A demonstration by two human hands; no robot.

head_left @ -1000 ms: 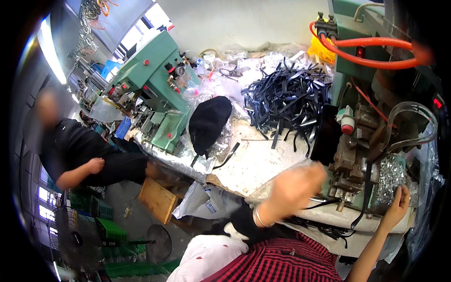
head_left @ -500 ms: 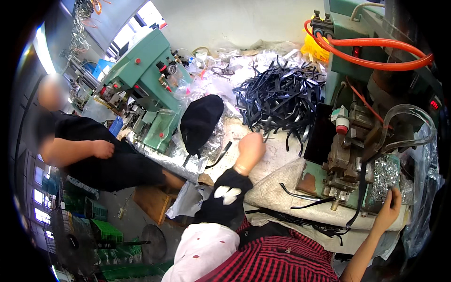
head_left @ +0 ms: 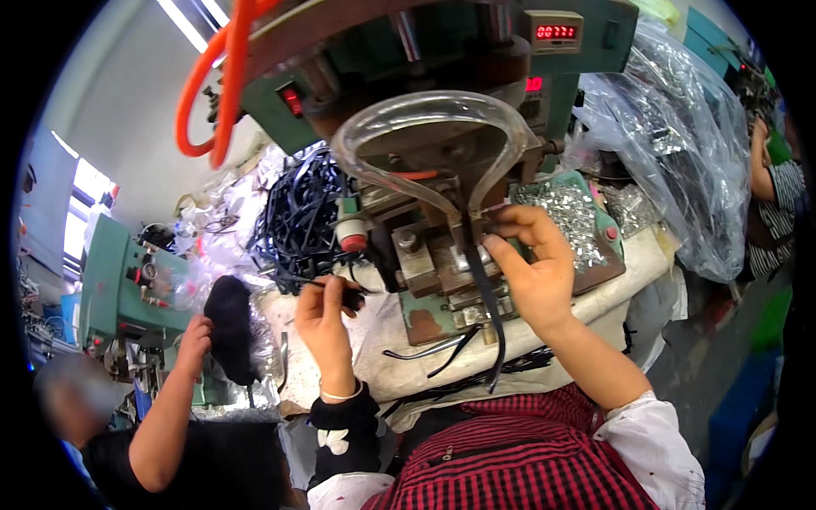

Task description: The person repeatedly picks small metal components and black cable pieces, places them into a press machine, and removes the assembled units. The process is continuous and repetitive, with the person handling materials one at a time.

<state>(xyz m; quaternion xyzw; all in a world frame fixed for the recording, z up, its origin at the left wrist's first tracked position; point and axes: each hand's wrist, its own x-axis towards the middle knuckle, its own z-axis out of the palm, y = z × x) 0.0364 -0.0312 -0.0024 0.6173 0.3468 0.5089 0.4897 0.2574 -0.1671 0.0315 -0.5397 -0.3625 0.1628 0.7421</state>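
Note:
A black strap (head_left: 488,310) hangs down from the die of the green press (head_left: 429,255), its lower end over the near edge of the bench. My right hand (head_left: 542,265) is at the right of this die, thumb and fingertips bent in against the strap's upper end; what they pinch is too small to make out. To the left, my left hand (head_left: 325,321) is closed on a dark strap piece (head_left: 351,299), beside the red-capped button (head_left: 351,236). Behind it lies a heap of black straps (head_left: 302,217).
Small shiny metal pieces (head_left: 557,217) fill a green tray right of the die. A clear tube loop (head_left: 429,102) arches over it. Metal tweezers (head_left: 421,350) lie at the front. At left, a co-worker's hand (head_left: 195,340) is beside a black cloth bag (head_left: 229,327). Plastic sheeting (head_left: 680,144) hangs right.
My view has swung right to the press. My right hand has moved from the tray of metal pieces to the die. My left hand now holds a dark strap piece. The co-worker's hand has reached the bag.

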